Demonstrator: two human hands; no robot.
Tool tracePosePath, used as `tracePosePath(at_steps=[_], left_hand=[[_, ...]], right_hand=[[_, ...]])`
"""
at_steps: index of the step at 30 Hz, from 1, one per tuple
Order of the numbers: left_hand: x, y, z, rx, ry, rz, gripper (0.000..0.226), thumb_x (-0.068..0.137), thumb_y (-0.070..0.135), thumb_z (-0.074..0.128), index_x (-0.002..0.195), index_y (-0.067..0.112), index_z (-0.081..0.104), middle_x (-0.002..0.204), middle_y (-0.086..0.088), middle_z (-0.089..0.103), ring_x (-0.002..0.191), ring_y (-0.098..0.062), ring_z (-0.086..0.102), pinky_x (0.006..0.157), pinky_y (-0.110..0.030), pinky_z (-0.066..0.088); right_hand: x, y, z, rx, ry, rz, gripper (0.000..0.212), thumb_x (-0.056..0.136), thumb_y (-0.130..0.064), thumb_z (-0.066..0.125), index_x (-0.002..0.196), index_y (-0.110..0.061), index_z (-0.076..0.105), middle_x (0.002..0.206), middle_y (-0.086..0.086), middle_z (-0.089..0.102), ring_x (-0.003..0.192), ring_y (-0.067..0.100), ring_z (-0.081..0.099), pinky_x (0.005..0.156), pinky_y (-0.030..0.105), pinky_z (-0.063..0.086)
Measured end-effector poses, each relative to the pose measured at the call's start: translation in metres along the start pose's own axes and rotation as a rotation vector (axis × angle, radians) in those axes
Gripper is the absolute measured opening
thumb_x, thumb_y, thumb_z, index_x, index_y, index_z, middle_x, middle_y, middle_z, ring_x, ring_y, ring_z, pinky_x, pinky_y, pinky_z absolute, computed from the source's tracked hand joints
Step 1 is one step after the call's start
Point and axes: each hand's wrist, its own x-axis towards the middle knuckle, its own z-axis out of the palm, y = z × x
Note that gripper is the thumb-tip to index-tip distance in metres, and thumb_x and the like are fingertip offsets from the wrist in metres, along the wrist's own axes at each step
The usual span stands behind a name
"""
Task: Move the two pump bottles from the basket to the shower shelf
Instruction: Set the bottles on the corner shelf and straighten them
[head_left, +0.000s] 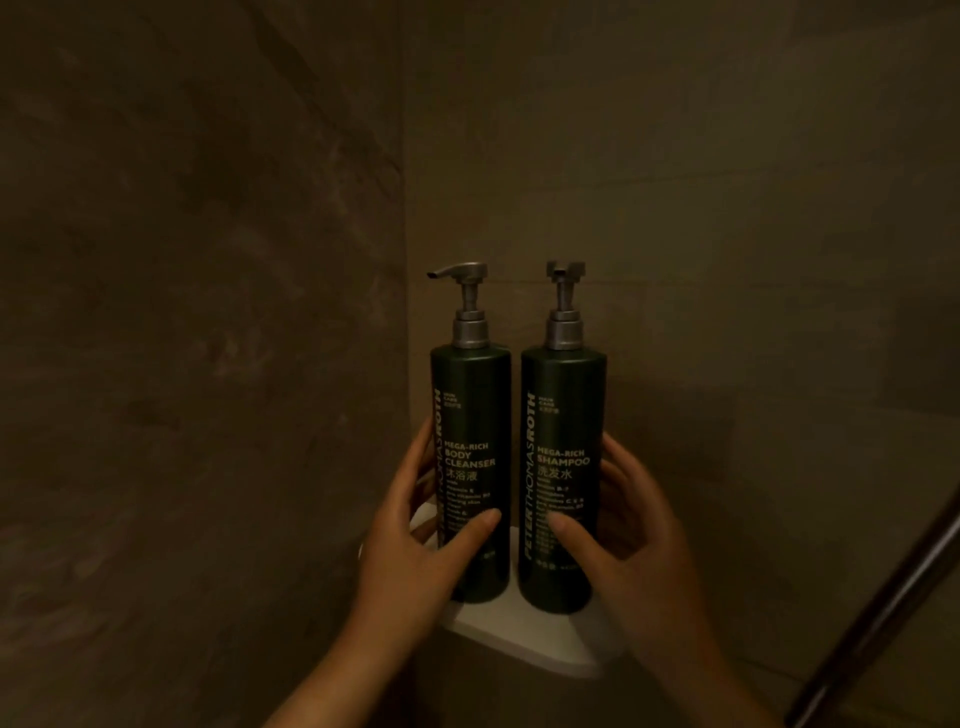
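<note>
Two dark green pump bottles stand upright side by side on a white corner shelf (540, 642) in the shower. The body cleanser bottle (470, 410) is on the left, its silver pump spout pointing left. The shampoo bottle (563, 415) is on the right. My left hand (415, 535) wraps the lower part of the body cleanser bottle, thumb across its front. My right hand (628, 535) wraps the lower part of the shampoo bottle in the same way. The basket is not in view.
Brown stone-tiled walls meet in the corner right behind the shelf. A dark metal shower hose or rail (883, 613) runs diagonally at the lower right edge.
</note>
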Motion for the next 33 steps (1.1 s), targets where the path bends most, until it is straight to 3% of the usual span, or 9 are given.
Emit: tracePosePath(at_steps=[4,9,18,23,27,33], left_hand=[[-0.004,-0.006,-0.001,0.021,-0.016,-0.004,0.080,0.060,0.039,0.073,0.120,0.073,0.031,0.112,0.053,0.044,0.107,0.023,0.044,0.071,-0.002,0.043],[-0.002,-0.012,-0.002,0.022,-0.023,-0.008,0.081,0.064,0.036,0.073,0.123,0.071,0.029,0.114,0.051,0.044,0.109,0.022,0.043,0.071,-0.002,0.043],[0.004,-0.015,-0.004,-0.004,-0.042,0.014,0.078,0.064,0.031,0.071,0.115,0.075,0.032,0.111,0.051,0.047,0.108,0.020,0.046,0.072,-0.004,0.044],[0.012,-0.021,-0.005,-0.039,-0.058,0.016,0.077,0.070,0.022,0.071,0.123,0.061,0.032,0.108,0.052,0.048,0.106,0.022,0.046,0.072,-0.003,0.043],[0.017,-0.025,-0.007,-0.036,-0.054,0.023,0.076,0.069,0.028,0.070,0.123,0.063,0.031,0.110,0.052,0.047,0.108,0.022,0.045,0.072,-0.002,0.042],[0.023,-0.036,-0.009,-0.032,0.003,0.053,0.076,0.068,0.029,0.073,0.121,0.068,0.035,0.114,0.048,0.049,0.109,0.019,0.046,0.074,-0.003,0.043]], right_hand=[[-0.006,0.008,0.001,0.001,0.021,0.016,0.074,0.072,-0.010,0.074,0.124,-0.053,0.044,0.118,-0.026,0.056,0.104,-0.014,0.052,0.070,0.003,0.045],[-0.005,0.006,0.004,0.000,0.026,0.045,0.074,0.074,-0.011,0.072,0.118,-0.062,0.041,0.109,-0.041,0.054,0.102,-0.019,0.050,0.066,0.008,0.046],[-0.001,0.006,0.017,0.036,0.057,0.050,0.072,0.076,-0.006,0.070,0.121,-0.055,0.044,0.115,-0.027,0.054,0.099,-0.022,0.049,0.065,-0.001,0.042],[0.000,0.012,0.023,0.011,0.091,0.020,0.069,0.076,-0.006,0.071,0.125,-0.049,0.045,0.118,-0.024,0.056,0.104,-0.014,0.052,0.072,0.002,0.043],[0.001,0.016,0.027,-0.020,0.119,0.005,0.069,0.077,-0.008,0.070,0.126,-0.050,0.044,0.115,-0.029,0.057,0.107,-0.011,0.053,0.076,0.004,0.045],[0.000,0.017,0.030,-0.012,0.143,0.033,0.069,0.080,-0.011,0.067,0.127,-0.054,0.040,0.115,-0.033,0.052,0.103,-0.020,0.048,0.067,0.000,0.043]])
